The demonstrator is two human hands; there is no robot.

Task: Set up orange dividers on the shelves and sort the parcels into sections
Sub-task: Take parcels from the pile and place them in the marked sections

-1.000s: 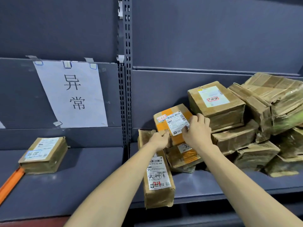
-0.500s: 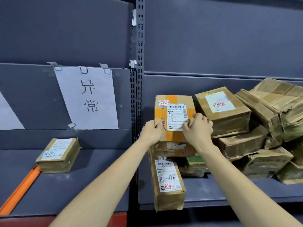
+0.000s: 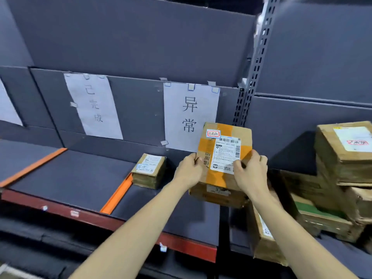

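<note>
Head view. The step in hand is judged to be sorting: one parcel [image 3: 223, 156], a cardboard box with orange tape, is held clear of the shelf [image 3: 80, 176]. The left hand [image 3: 189, 172] grips its left edge and the right hand [image 3: 250, 174] its right edge, the fingers of both curled round the box and grasping it. It hangs in front of the slotted upright [image 3: 251, 81] that parts the two bays, above and just left of the heap of unsorted parcels [image 3: 332, 178] lying to the right of the fingers.

Two orange dividers are in place to the left of the fingers, the near one [image 3: 116, 196] and the far one [image 3: 32, 168]. A small parcel [image 3: 150, 171] sits just beside the near divider, on the side towards the fingers.

Writing: the sign [image 3: 191, 115] directly behind the held box reads 异常; the sign [image 3: 93, 105] further left reads 已完成, somewhat blurred. The held box carries a red-bordered sticker [image 3: 213, 134] that appears to read 已完成, though it is small, and a white shipping label [image 3: 226, 156] with a barcode and a number beginning 243-247; the rest is too fine to read. A sticker on the small parcel seems to read 异常.

Judgement: if the sticker reads as supposed, the next move calls for carrying the box left, past the near divider, and setting it down between the two dividers below the matching sign.
</note>
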